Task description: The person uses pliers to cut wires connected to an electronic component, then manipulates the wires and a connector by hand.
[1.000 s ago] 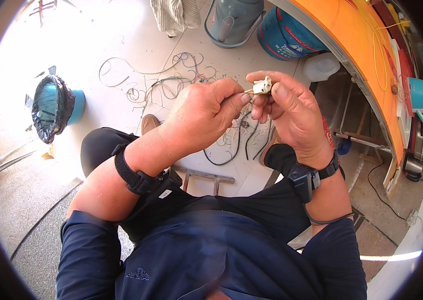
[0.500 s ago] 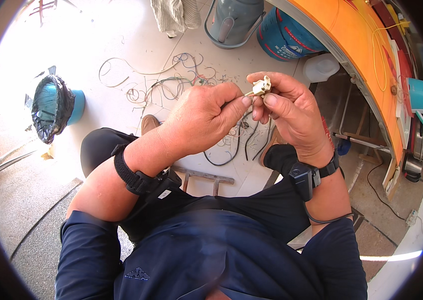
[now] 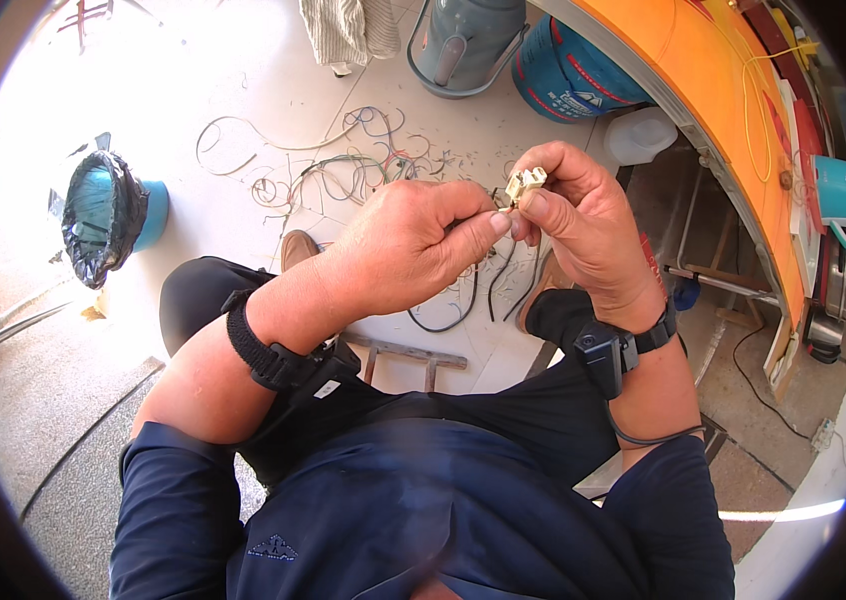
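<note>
Between the thumb and fingers of my right hand [image 3: 583, 215] is a small cream plastic electrical fitting [image 3: 524, 183], with metal bits showing on its underside. My left hand [image 3: 413, 235] is closed in a pinch right beside it, thumb against forefinger. A thin pale wire end [image 3: 505, 210] shows at the left fingertips, just under the fitting. Whether it sits inside the fitting cannot be made out, as the fingers cover that spot. Both hands are raised in front of my knees.
Wire offcuts [image 3: 333, 175] litter the tiled floor beyond my hands. A bin with a black bag [image 3: 108, 220] stands at left. A grey thermos jug [image 3: 468, 45], a blue bucket [image 3: 568, 75] and a white plastic jug [image 3: 641, 137] stand near the orange table [image 3: 703, 80].
The fitting has turned in my right fingers and sits slightly lower. My left fingertips have shifted a little down and right, closer beneath it, and less of the thin wire shows.
</note>
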`<state>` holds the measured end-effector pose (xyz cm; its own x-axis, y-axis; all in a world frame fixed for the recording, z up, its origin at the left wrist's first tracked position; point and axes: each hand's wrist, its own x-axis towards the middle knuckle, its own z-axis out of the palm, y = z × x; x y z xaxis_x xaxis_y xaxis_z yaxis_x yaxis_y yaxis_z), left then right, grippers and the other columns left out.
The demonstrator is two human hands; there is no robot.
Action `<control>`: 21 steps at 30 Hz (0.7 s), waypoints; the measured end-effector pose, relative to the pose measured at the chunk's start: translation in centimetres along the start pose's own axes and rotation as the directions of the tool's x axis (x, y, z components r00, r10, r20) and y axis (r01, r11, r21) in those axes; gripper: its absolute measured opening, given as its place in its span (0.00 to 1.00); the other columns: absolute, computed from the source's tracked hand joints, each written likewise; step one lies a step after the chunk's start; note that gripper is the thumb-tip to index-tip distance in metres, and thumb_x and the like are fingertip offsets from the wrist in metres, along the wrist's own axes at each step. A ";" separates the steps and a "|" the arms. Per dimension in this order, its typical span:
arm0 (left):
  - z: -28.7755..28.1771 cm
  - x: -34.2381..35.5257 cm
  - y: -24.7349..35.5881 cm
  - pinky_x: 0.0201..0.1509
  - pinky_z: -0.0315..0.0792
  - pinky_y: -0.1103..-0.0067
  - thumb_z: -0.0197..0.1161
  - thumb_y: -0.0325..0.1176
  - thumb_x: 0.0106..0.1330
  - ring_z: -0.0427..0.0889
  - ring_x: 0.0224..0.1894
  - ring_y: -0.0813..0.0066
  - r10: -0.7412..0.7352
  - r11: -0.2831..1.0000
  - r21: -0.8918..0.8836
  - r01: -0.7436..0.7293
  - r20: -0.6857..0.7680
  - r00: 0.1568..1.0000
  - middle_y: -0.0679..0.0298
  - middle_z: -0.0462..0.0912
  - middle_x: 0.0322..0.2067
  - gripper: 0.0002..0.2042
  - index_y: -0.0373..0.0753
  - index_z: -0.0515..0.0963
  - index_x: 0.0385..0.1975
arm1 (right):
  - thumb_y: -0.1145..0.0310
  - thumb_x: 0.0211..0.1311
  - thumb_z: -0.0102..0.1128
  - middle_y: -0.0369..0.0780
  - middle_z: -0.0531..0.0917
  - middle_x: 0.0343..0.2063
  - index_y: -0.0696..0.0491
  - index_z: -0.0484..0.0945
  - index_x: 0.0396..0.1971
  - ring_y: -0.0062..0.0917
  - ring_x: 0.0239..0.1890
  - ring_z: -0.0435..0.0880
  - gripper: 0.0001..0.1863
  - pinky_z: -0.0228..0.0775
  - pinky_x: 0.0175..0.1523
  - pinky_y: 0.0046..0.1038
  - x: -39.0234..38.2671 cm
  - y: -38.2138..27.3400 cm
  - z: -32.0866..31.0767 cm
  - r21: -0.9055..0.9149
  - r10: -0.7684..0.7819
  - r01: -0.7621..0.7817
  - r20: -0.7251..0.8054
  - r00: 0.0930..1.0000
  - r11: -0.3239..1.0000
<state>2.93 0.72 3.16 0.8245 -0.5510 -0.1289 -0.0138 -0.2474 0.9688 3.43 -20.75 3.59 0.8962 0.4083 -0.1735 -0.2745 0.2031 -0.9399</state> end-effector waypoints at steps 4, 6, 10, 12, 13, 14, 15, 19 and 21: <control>0.0 -0.1 -0.1 0.25 0.72 0.84 0.61 0.34 0.72 0.79 0.22 0.84 0.035 0.999 0.014 -0.034 -0.057 0.998 0.65 0.81 0.24 0.09 0.33 0.78 0.39 | 0.69 0.63 0.68 0.35 0.78 0.35 0.55 0.75 0.44 0.16 0.32 0.78 0.13 0.71 0.36 0.18 0.0 -0.2 0.0 -0.007 -0.012 0.012 0.012 1.000 1.000; 0.1 0.0 -0.1 0.24 0.72 0.84 0.63 0.32 0.71 0.79 0.21 0.84 0.068 0.997 0.031 -0.065 -0.105 0.992 0.65 0.81 0.25 0.08 0.33 0.78 0.41 | 0.69 0.62 0.69 0.34 0.78 0.35 0.55 0.75 0.43 0.16 0.32 0.78 0.14 0.71 0.36 0.18 0.0 0.1 -0.2 0.006 -0.019 0.019 0.023 1.000 1.000; 0.4 0.2 0.0 0.23 0.71 0.85 0.64 0.28 0.69 0.79 0.21 0.83 0.156 0.987 0.003 -0.159 -0.210 0.965 0.64 0.81 0.26 0.07 0.33 0.77 0.41 | 0.75 0.59 0.71 0.31 0.80 0.34 0.54 0.76 0.41 0.11 0.37 0.79 0.13 0.72 0.41 0.14 0.1 -0.1 0.1 0.078 -0.014 0.011 0.046 0.999 0.997; 0.5 0.2 -0.1 0.23 0.71 0.85 0.64 0.26 0.68 0.79 0.21 0.83 0.181 0.982 -0.017 -0.190 -0.227 0.957 0.64 0.80 0.26 0.05 0.33 0.76 0.39 | 0.75 0.59 0.71 0.31 0.80 0.34 0.54 0.76 0.41 0.12 0.37 0.79 0.13 0.73 0.42 0.14 0.2 0.0 -0.1 0.061 -0.010 0.006 0.056 0.998 0.998; 0.4 0.2 -0.2 0.23 0.71 0.85 0.64 0.25 0.68 0.79 0.21 0.83 0.198 0.979 -0.007 -0.205 -0.223 0.955 0.64 0.80 0.26 0.05 0.33 0.76 0.38 | 0.75 0.59 0.72 0.30 0.80 0.34 0.54 0.76 0.41 0.12 0.37 0.79 0.14 0.73 0.42 0.14 0.2 0.1 -0.2 0.052 -0.007 0.004 0.060 0.998 0.999; 0.4 0.1 -0.2 0.23 0.71 0.85 0.63 0.24 0.68 0.79 0.20 0.83 0.215 0.976 0.003 -0.220 -0.219 0.952 0.64 0.80 0.26 0.04 0.33 0.76 0.38 | 0.76 0.59 0.72 0.30 0.80 0.34 0.54 0.76 0.41 0.12 0.37 0.79 0.14 0.73 0.43 0.15 0.2 0.1 -0.1 0.045 -0.015 0.012 0.059 0.998 0.999; 0.4 0.1 -0.3 0.23 0.71 0.85 0.63 0.24 0.68 0.79 0.20 0.83 0.242 0.970 0.015 -0.244 -0.212 0.947 0.64 0.80 0.26 0.04 0.33 0.76 0.37 | 0.76 0.59 0.72 0.31 0.80 0.34 0.54 0.76 0.41 0.12 0.37 0.79 0.14 0.73 0.43 0.15 0.2 0.0 0.0 0.037 -0.023 0.021 0.058 0.998 0.999; 0.3 0.2 -0.5 0.23 0.71 0.85 0.62 0.23 0.68 0.80 0.20 0.82 0.296 0.955 0.031 -0.295 -0.185 0.937 0.65 0.80 0.26 0.03 0.34 0.75 0.37 | 0.75 0.59 0.71 0.31 0.80 0.34 0.55 0.77 0.43 0.12 0.38 0.79 0.14 0.73 0.43 0.15 0.1 0.1 0.0 0.039 -0.041 0.038 0.071 0.997 0.999; 0.3 0.1 -0.5 0.23 0.71 0.85 0.62 0.23 0.68 0.80 0.20 0.82 0.290 0.957 0.029 -0.290 -0.182 0.940 0.65 0.80 0.25 0.03 0.34 0.75 0.37 | 0.75 0.60 0.70 0.31 0.80 0.35 0.55 0.77 0.44 0.12 0.38 0.79 0.14 0.73 0.43 0.15 0.0 -0.5 0.4 -0.012 -0.009 0.009 0.043 0.999 1.000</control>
<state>2.85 0.56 2.61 0.8737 -0.4443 0.1983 -0.2685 -0.1006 0.9580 3.40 -20.54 4.16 0.8826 0.4446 -0.1527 -0.2621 0.1960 -0.9449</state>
